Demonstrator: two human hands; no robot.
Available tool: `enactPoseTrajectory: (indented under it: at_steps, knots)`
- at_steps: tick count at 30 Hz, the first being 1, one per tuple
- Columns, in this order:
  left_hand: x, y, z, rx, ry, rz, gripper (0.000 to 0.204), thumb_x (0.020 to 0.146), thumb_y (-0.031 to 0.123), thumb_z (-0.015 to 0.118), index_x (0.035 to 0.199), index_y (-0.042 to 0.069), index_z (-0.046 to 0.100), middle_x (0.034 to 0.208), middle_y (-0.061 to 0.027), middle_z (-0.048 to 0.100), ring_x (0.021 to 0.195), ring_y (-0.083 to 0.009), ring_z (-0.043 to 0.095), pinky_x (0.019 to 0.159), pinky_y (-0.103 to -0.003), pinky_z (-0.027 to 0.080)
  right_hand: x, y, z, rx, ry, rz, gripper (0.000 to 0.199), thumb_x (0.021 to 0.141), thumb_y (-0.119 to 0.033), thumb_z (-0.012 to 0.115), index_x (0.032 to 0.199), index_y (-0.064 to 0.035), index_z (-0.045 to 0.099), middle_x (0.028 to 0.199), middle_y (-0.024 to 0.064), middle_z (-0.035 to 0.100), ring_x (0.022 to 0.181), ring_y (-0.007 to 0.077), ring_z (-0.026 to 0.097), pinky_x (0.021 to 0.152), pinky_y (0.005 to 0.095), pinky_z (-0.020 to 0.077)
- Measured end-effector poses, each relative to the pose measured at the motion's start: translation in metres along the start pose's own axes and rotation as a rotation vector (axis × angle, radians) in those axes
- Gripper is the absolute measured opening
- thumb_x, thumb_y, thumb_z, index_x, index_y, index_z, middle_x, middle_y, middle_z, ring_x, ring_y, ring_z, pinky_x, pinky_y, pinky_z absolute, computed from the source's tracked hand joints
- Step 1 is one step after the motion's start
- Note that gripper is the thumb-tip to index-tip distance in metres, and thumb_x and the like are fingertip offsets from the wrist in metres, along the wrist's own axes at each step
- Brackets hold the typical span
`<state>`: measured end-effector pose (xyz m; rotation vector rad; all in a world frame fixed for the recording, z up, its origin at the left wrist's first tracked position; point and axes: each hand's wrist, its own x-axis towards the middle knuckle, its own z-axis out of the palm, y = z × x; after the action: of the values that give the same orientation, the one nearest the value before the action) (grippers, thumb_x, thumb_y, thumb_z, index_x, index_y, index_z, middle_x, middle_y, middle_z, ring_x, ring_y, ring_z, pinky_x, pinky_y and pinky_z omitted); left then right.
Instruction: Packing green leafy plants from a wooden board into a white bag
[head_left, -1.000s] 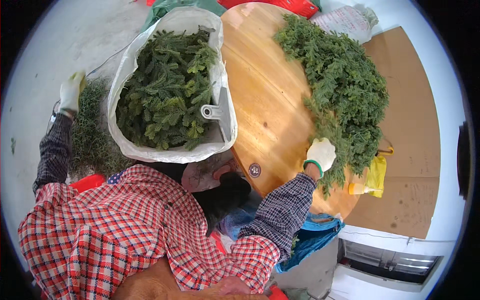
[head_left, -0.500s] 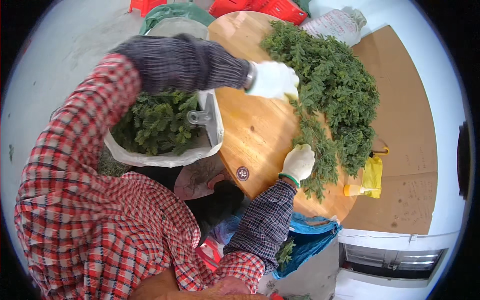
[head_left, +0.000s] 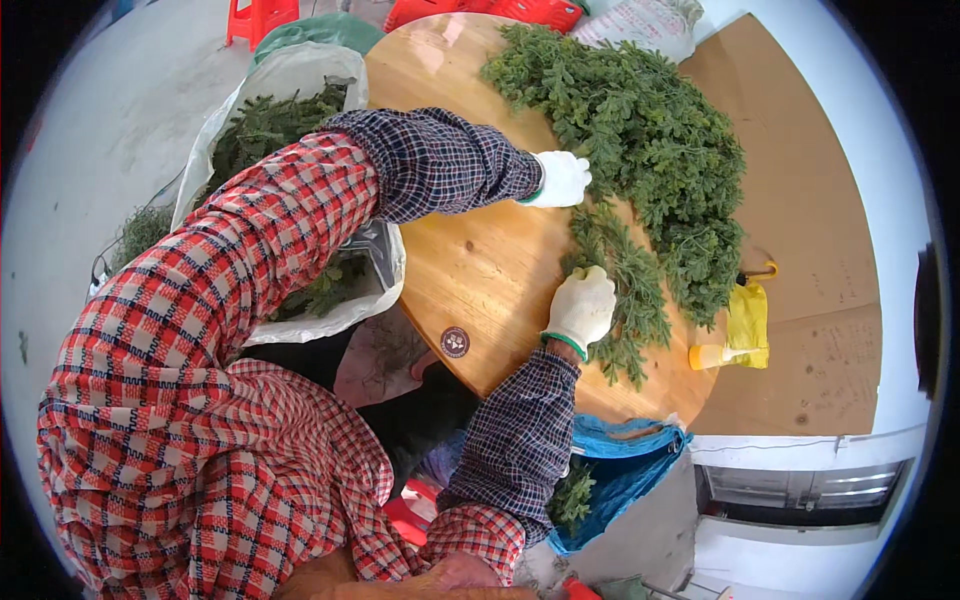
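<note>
My left hand (head_left: 563,180), in a white glove, reaches across the round wooden table (head_left: 480,270) to the near edge of a large heap of green evergreen branches (head_left: 650,140). Its fingers are drawn together against the greenery, and what lies between them is hidden. Nearer to me, my right hand (head_left: 582,308), also gloved, is curled closed at the side of a smaller bunch of evergreen sprigs (head_left: 632,290), which lies flat on the wood beside the heap. The fingertips of my right hand are partly hidden against the sprigs.
Left of the table, a white sack (head_left: 385,265) holds more branches, partly under my left arm. A blue bag (head_left: 630,480) with greenery hangs at the near edge. A yellow-orange bottle (head_left: 708,356), a yellow pouch (head_left: 748,318) and a cardboard sheet (head_left: 800,220) lie at the right.
My left hand has moved slightly down and left in view, off the white sack's clip side. The whole view has shifted a little; my right hand stays beside the sprigs.
</note>
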<state>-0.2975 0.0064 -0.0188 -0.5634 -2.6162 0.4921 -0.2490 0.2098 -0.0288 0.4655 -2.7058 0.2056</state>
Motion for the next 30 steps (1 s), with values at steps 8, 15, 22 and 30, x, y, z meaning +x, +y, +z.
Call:
enactPoseTrajectory:
  at_steps: [8, 15, 22, 30]
  knots:
    - [-0.013, -0.018, -0.049, -0.281, -0.034, -0.063, 0.017, 0.074, 0.018, 0.061, 0.088, 0.007, 0.063, 0.09, -0.0091, 0.061, 0.092, -0.0284, 0.058, 0.075, -0.04, 0.049, -0.004, -0.011, -0.016, 0.096, 0.015, 0.067, 0.022, 0.086, -0.02, 0.057, 0.101, -0.0051, 0.059, 0.105, 0.0169, 0.058, 0.089, 0.0322, 0.061, 0.071, 0.0413, 0.0538]
    - [-0.044, -0.044, -0.069, -0.153, -0.102, -0.112, 0.017, 0.075, 0.018, 0.063, 0.089, 0.009, 0.062, 0.09, -0.0079, 0.062, 0.092, -0.0281, 0.058, 0.074, -0.039, 0.051, -0.002, -0.004, -0.029, -0.113, -0.033, 0.158, 0.022, 0.087, -0.021, 0.052, 0.103, -0.0129, 0.065, 0.103, 0.0137, 0.057, 0.09, 0.0311, 0.062, 0.071, 0.0421, 0.0547]
    - [-0.093, -0.049, -0.052, -0.168, -0.111, -0.146, 0.016, 0.077, 0.021, 0.063, 0.087, 0.009, 0.06, 0.089, -0.0079, 0.061, 0.088, -0.0283, 0.058, 0.072, -0.039, 0.05, 0.009, 0.028, -0.02, 0.054, 0.204, 0.333, 0.023, 0.086, -0.023, 0.052, 0.096, -0.009, 0.067, 0.099, 0.0173, 0.06, 0.084, 0.0329, 0.062, 0.069, 0.0428, 0.0521]
    - [-0.121, -0.061, -0.069, -0.213, -0.016, -0.257, 0.019, 0.08, 0.023, 0.061, 0.09, 0.008, 0.059, 0.093, -0.0074, 0.059, 0.089, -0.0282, 0.058, 0.073, -0.04, 0.05, 0.01, -0.009, -0.043, -0.016, 0.545, -0.088, 0.026, 0.087, -0.029, 0.056, 0.098, -0.0076, 0.065, 0.097, 0.0149, 0.063, 0.079, 0.0253, 0.062, 0.068, 0.0391, 0.052]
